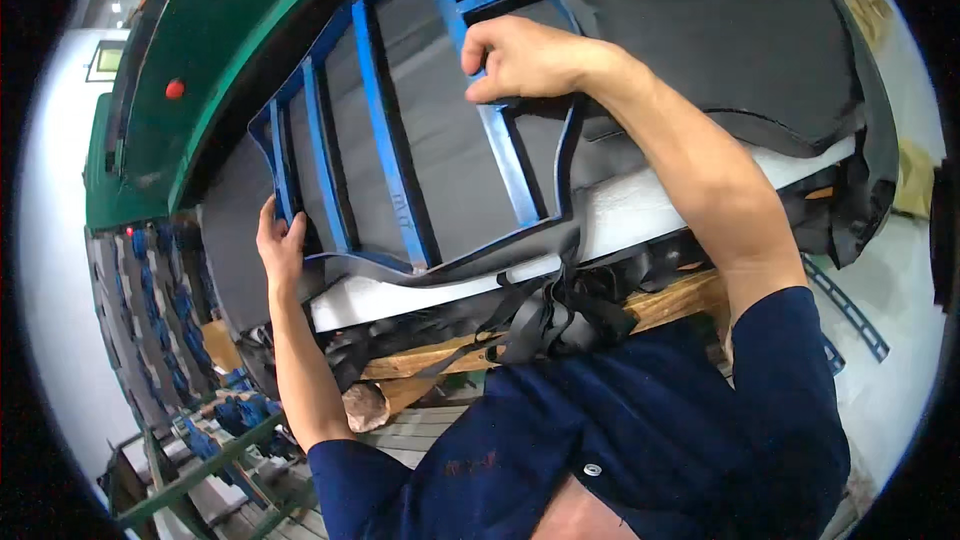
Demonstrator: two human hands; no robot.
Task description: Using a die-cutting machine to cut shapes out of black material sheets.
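Observation:
A blue metal cutting die [383, 130], with a thin curved outline and several crossbars, rests on a stack of dark grey sheet material [710, 30]. At the die's left end, my left hand [280, 245] is closed round the outermost crossbar, thumb on the inner side. My right hand [525, 58] grips the bar near the far right part of the die, its fingers curled over it. Part of that bar is hidden under the right hand. The sheet reaches beyond the die on both sides.
Beyond the die rises a green machine [240, 40] with a red knob [175, 89]. A white board edge [640, 210] shows below the sheet, near me. Black scrap strips [560, 315] hang over a wooden beam [680, 302]. More dies [160, 290] are racked at left.

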